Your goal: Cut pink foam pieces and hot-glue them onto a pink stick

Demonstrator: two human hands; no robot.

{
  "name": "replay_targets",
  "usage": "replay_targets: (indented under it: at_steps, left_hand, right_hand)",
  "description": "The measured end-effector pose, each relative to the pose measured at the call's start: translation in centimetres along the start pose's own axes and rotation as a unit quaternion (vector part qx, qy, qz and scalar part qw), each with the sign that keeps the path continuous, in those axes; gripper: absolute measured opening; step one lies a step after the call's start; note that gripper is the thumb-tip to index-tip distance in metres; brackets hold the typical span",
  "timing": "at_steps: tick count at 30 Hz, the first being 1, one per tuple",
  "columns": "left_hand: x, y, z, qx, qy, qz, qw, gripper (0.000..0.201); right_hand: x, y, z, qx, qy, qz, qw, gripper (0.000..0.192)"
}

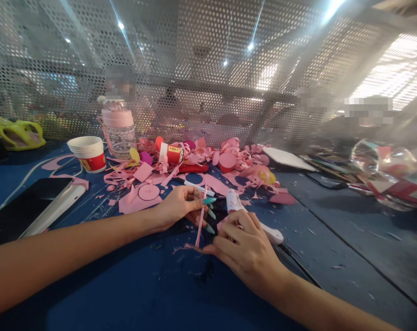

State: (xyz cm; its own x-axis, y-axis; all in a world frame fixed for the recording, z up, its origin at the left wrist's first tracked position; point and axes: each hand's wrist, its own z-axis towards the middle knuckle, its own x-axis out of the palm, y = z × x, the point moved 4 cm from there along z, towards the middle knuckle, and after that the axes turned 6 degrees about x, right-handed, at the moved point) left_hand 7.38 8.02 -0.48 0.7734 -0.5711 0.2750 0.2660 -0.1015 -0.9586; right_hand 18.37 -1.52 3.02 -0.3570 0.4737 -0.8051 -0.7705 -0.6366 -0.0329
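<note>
My left hand [175,207], with long teal nails, pinches a thin pink strip [201,223] between thumb and fingers. The strip slants down to the dark blue tabletop, where a frayed pink end shows. My right hand [251,246] is curled just right of it, its thumb reaching to the strip's lower end. What its fingers close on is partly hidden; a small pink piece [220,225] shows by them. Behind that hand lies a white corded tool [272,233], perhaps a glue gun, with a white printed front part [233,200].
A heap of pink paper scraps [229,158] spreads behind my hands, with a tipped red-and-white paper cup [171,153]. Stacked paper cups [87,154], a pink-lidded bottle [117,131] and a phone [32,202] stand or lie left. A clear plastic bottle [394,179] lies right.
</note>
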Motion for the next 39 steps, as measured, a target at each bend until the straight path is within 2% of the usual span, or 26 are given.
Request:
replay_targets:
  at_steps: [13,19,23,28,31,34,39]
  left_hand:
    - [-0.33,-0.12,0.01,0.000,-0.058,-0.021,0.998,0.027]
    - [-0.24,-0.33,-0.28,-0.004,-0.089,-0.032,0.995,0.024]
    - [-0.17,-0.38,-0.35,0.002,-0.091,-0.039,0.995,0.022]
    - [-0.04,-0.47,-0.43,0.001,-0.103,-0.043,0.994,0.023]
    - [-0.05,-0.53,-0.49,-0.003,-0.112,-0.045,0.993,0.023]
    - [-0.10,-0.52,-0.48,-0.001,-0.116,-0.046,0.992,0.023]
    - [-0.14,-0.49,-0.44,0.001,-0.117,-0.043,0.992,0.023]
  right_hand:
    - [-0.19,0.29,-0.42,-0.032,-0.018,0.001,0.999,0.031]
    - [-0.32,0.03,-0.23,0.010,-0.026,-0.023,0.999,0.034]
    - [-0.43,-0.24,-0.04,0.034,-0.028,-0.053,0.998,0.030]
    - [-0.27,-0.09,-0.05,0.013,-0.010,-0.102,0.995,0.024]
    - [-0.33,0.12,-0.05,-0.005,-0.020,-0.124,0.992,0.018]
    - [-0.45,0.25,0.03,-0.013,-0.036,-0.123,0.992,0.018]
    - [0.10,-0.07,-0.19,0.000,-0.028,-0.105,0.994,0.019]
